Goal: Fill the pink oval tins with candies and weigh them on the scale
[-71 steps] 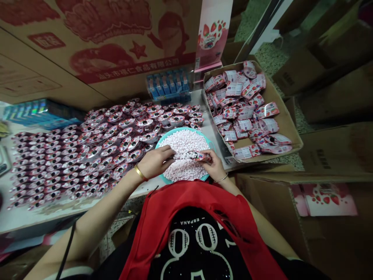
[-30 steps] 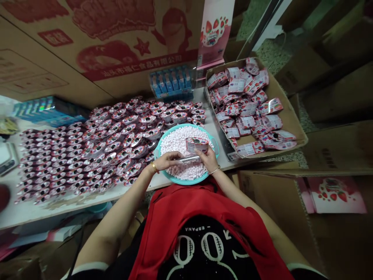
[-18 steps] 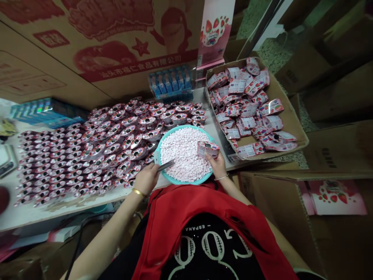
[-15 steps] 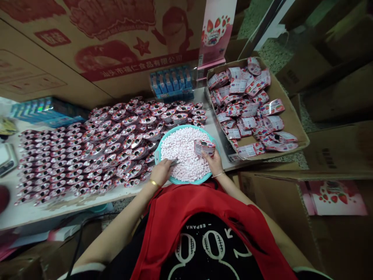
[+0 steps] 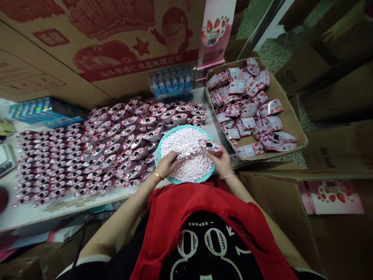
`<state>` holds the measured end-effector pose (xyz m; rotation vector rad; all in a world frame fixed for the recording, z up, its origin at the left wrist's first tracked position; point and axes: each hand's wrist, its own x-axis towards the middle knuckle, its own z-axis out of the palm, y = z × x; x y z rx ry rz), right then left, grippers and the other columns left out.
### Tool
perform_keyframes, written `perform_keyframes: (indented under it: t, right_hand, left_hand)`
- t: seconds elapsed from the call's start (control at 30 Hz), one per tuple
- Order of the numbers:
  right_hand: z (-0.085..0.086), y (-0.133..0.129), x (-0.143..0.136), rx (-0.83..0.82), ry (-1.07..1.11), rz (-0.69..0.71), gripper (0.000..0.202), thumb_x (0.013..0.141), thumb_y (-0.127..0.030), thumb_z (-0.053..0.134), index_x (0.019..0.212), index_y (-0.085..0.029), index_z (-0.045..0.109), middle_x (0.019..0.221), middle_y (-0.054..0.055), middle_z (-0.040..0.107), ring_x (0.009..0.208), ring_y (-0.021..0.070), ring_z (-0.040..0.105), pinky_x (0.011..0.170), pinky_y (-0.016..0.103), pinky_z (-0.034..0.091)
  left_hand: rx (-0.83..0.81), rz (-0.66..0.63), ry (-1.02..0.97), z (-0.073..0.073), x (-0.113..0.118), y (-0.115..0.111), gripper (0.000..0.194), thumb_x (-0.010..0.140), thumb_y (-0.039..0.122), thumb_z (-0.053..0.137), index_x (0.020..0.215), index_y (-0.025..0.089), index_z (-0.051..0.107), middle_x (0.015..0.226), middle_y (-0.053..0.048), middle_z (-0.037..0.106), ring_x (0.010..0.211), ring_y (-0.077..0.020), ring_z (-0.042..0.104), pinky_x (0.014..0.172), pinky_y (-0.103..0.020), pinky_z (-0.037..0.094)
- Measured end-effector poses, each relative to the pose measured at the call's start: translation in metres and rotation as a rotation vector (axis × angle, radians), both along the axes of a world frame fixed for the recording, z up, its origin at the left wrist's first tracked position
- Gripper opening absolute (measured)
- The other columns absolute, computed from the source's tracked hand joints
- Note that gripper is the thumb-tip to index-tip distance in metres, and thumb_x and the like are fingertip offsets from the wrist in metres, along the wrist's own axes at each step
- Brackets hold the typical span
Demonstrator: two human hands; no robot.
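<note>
Right hand (image 5: 223,161) pinches a glossy pink-and-red oval packet (image 5: 215,147); left hand (image 5: 166,165), grip unclear, reaches small pale-pink pellets (image 5: 186,140). Black shirt (image 5: 201,249) reads "ESPANA".

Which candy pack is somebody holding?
The pack in the right hand, above the bowl's right side. It alone is in a hand; the others sit on the table or in the carton.
</note>
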<state>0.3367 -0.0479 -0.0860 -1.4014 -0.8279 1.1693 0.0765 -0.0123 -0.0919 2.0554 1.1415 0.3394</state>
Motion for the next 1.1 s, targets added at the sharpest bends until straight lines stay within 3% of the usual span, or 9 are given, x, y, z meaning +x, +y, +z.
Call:
perform_keyframes:
  t: [0.3, 0.57, 0.67, 0.87, 0.97, 1.1]
  right_hand:
    - [-0.009, -0.003, 0.006, 0.052, -0.113, 0.115, 0.041, 0.067, -0.032, 0.076, 0.104, -0.023, 0.062, 0.107, 0.005, 0.064, 0.101, 0.0218, 0.061, 0.095, 0.038, 0.046]
    - [-0.01, 0.003, -0.01, 0.214, -0.214, 0.235, 0.032, 0.071, -0.026, 0.071, 0.102, -0.024, 0.063, 0.108, 0.006, 0.061, 0.106, 0.0228, 0.057, 0.099, 0.039, 0.042]
    - [-0.016, 0.004, -0.015, 0.215, -0.193, 0.229, 0.033, 0.071, -0.028, 0.072, 0.102, -0.024, 0.063, 0.108, 0.006, 0.06, 0.107, 0.0224, 0.056, 0.1, 0.039, 0.041]
    - [-0.028, 0.002, -0.017, 0.134, -0.074, 0.196, 0.039, 0.069, -0.033, 0.075, 0.104, -0.025, 0.062, 0.11, 0.005, 0.06, 0.108, 0.0219, 0.057, 0.1, 0.039, 0.042]
    - [-0.028, 0.001, -0.017, 0.103, -0.027, 0.205, 0.042, 0.067, -0.033, 0.077, 0.105, -0.025, 0.063, 0.111, 0.005, 0.061, 0.107, 0.0219, 0.058, 0.1, 0.039, 0.042]
    - [-0.024, 0.001, -0.021, 0.04, 0.051, 0.21, 0.043, 0.064, -0.034, 0.079, 0.103, -0.024, 0.063, 0.108, 0.004, 0.063, 0.104, 0.0215, 0.06, 0.097, 0.038, 0.045]
  left_hand:
    - [0.067, -0.122, 0.043, 0.079, -0.005, 0.018, 0.029, 0.092, 0.033, 0.043, 0.115, 0.019, 0.053, 0.097, -0.007, 0.059, 0.09, -0.0178, 0.058, 0.082, -0.03, 0.046]
    - [0.165, -0.246, 0.687, 0.154, 0.042, 0.027, 0.024, 0.092, 0.025, 0.038, 0.107, 0.017, 0.055, 0.098, -0.009, 0.062, 0.083, -0.0206, 0.062, 0.064, -0.029, 0.047]
    - [0.223, -0.266, 0.814, 0.175, 0.061, 0.024, 0.02, 0.091, 0.018, 0.038, 0.101, 0.016, 0.055, 0.091, -0.009, 0.062, 0.08, -0.022, 0.062, 0.058, -0.028, 0.045]
    - [0.305, -0.323, 0.797, 0.187, 0.066, 0.02, 0.019, 0.089, 0.01, 0.04, 0.093, 0.015, 0.057, 0.085, -0.009, 0.06, 0.081, -0.0226, 0.06, 0.059, -0.029, 0.045]
    - [0.311, -0.333, 0.739, 0.187, 0.054, 0.021, 0.017, 0.089, 0.013, 0.043, 0.09, 0.016, 0.059, 0.085, -0.008, 0.06, 0.08, -0.0212, 0.059, 0.062, -0.029, 0.046]
    - [0.256, -0.232, 0.549, 0.18, 0.029, 0.025, 0.018, 0.09, 0.023, 0.045, 0.096, 0.017, 0.06, 0.089, -0.006, 0.061, 0.079, -0.0184, 0.059, 0.065, -0.028, 0.046]
